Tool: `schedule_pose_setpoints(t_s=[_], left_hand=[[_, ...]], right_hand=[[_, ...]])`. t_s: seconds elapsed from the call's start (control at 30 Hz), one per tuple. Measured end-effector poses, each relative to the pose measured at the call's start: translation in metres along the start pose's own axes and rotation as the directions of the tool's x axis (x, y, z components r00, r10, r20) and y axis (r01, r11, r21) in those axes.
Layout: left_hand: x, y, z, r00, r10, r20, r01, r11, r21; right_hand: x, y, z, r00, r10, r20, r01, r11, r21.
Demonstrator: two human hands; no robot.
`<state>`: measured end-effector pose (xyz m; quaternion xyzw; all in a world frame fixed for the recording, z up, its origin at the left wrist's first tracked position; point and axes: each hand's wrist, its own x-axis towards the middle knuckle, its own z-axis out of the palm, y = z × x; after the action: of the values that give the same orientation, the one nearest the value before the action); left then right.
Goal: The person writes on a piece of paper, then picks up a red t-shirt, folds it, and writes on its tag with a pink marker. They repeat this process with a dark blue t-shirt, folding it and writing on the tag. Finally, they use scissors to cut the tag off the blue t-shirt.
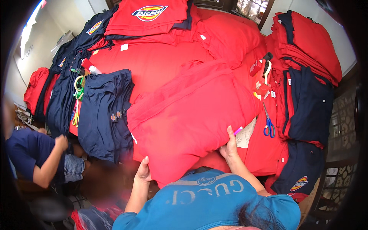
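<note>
A large, loosely folded red garment (191,122) lies in front of me, its near end hanging toward my body. My left hand (143,171) grips its near left edge, thumb up and fingers mostly hidden beneath the cloth. At the right edge, my right hand (229,146) holds the same cloth, with the thumb on top and the fingers partly underneath. Close beside the right thumb are a pink marker (238,130) and a sheet of paper (245,137) with handwriting, partly covered by the cloth.
Blue-handled scissors (269,127) and a red tape dispenser (262,88) lie on the right. Folded navy garments (103,111), a green tape dispenser (79,92) and yellow scissors (76,117) are left. Red-and-navy stacks (311,103) border the table. Another person (38,153) sits at left.
</note>
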<state>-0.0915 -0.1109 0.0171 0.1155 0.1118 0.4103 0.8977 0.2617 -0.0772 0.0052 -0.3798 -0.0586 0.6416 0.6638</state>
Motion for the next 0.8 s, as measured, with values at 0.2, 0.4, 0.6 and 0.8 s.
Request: schedule_pose_setpoints(t_s=[0.2, 0.4, 0.6, 0.8], left_hand=[[0.003, -0.002, -0.012, 0.968, 0.017, -0.251, 0.054, 0.961, 0.273], [0.016, -0.011, -0.033, 0.926, 0.082, -0.368, -0.039, 0.992, 0.123], [-0.023, 0.001, -0.026, 0.992, 0.112, -0.051, -0.107, 0.989, 0.097], [-0.033, -0.002, -0.013, 0.949, 0.133, -0.288, -0.062, 0.968, 0.242]], right_hand=[[-0.002, -0.02, 0.02, 0.982, -0.148, 0.121, 0.176, 0.944, -0.28], [-0.009, -0.058, 0.087, 0.9, -0.164, 0.403, 0.362, 0.798, -0.483], [-0.027, -0.084, 0.124, 0.817, -0.022, 0.576, 0.346, 0.818, -0.459], [-0.009, -0.094, 0.15, 0.717, 0.158, 0.679, 0.286, 0.822, -0.493]])
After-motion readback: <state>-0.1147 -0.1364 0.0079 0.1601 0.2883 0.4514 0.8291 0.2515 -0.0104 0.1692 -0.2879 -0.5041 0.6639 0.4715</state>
